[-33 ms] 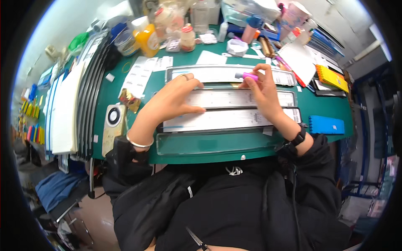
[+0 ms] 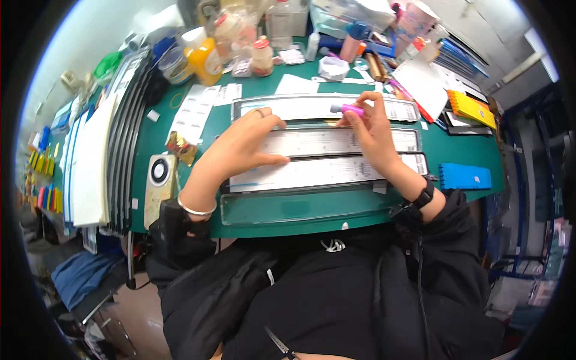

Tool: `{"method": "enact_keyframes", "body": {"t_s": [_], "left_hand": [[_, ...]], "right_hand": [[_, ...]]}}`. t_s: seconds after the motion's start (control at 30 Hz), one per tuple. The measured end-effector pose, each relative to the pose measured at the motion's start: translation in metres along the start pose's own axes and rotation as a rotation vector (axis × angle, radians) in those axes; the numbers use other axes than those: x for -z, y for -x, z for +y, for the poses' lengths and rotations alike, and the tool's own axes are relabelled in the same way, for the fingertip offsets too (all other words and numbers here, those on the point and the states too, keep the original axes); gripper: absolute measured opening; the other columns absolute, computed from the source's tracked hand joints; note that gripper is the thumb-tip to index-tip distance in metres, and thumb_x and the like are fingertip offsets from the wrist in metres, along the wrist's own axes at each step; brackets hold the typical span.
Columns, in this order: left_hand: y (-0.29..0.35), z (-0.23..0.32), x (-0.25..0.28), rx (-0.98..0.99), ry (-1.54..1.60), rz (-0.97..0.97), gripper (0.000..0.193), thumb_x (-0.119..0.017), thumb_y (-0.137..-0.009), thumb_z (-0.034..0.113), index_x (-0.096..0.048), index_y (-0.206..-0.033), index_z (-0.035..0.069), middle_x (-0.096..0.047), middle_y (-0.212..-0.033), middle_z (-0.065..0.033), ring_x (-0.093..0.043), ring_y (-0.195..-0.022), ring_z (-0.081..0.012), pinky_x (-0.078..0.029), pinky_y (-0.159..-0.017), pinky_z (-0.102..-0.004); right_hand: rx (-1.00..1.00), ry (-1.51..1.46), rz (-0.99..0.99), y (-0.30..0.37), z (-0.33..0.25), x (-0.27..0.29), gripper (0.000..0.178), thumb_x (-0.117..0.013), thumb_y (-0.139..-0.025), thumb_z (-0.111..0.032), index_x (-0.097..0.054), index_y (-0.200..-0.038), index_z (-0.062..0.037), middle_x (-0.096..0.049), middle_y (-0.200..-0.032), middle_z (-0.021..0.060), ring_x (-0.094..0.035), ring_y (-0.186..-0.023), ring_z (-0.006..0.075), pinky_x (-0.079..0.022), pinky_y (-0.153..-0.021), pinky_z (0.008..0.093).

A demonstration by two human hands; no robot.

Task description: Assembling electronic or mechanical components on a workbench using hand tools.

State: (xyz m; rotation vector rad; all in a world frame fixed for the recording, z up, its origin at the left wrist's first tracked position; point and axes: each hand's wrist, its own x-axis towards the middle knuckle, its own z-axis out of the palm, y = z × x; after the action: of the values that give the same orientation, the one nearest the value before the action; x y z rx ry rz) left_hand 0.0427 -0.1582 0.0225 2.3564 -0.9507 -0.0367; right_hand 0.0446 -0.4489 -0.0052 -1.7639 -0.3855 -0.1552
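Three long, narrow trays lie across the green table: a far tray (image 2: 306, 108), a middle tray (image 2: 318, 141) and a near tray (image 2: 312, 173), each with a white strip inside and dark or clear edges. My left hand (image 2: 237, 141) spans the left ends of the middle and near trays, thumb and fingers apart, holding nothing. Between the fingers of my right hand (image 2: 378, 138) is a small purple tube with a grey end (image 2: 353, 110), held nearly level above the far tray. A transparent lid (image 2: 306, 209) lies along the table's near edge.
Dark-edged panels (image 2: 117, 150) stand stacked at left, beside a phone-like device (image 2: 159, 180) and gold wrapper (image 2: 181, 149). Bottles, including an orange one (image 2: 205, 62), crowd the back. A blue notebook (image 2: 465, 177) and a yellow one (image 2: 471, 109) lie at right. Scissors (image 2: 279, 343) show below.
The whole view has shifted slightly. Both hands keep their places over the trays, and the purple tube stays in my right hand.
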Motion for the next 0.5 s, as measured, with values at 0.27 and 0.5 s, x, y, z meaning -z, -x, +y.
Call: {"method": "enact_keyframes", "body": {"t_s": [0.27,0.5], "left_hand": [[-0.001,0.007,0.005,0.044,-0.004,-0.004,0.053,-0.086,-0.073,0.027,-0.064,-0.114,0.005,-0.060,-0.108,-0.0132,-0.057,-0.108,-0.0333,-0.045,-0.095,-0.0397],[0.002,0.005,0.000,0.011,-0.001,0.029,0.053,-0.087,-0.072,0.028,-0.064,-0.114,0.005,-0.061,-0.110,-0.0124,-0.058,-0.106,-0.0328,-0.047,-0.093,-0.0404]], "right_hand": [[0.110,0.137,0.136,0.004,-0.001,-0.013,0.026,-0.059,-0.103,-0.011,-0.037,-0.116,-0.0050,-0.065,-0.097,0.0148,-0.071,-0.080,0.0175,-0.054,-0.074,0.0281],[0.077,0.054,0.161,0.003,0.000,-0.014,0.025,-0.058,-0.103,-0.012,-0.037,-0.115,-0.0043,-0.064,-0.094,0.0144,-0.070,-0.075,0.0174,-0.054,-0.068,0.0293]]}}
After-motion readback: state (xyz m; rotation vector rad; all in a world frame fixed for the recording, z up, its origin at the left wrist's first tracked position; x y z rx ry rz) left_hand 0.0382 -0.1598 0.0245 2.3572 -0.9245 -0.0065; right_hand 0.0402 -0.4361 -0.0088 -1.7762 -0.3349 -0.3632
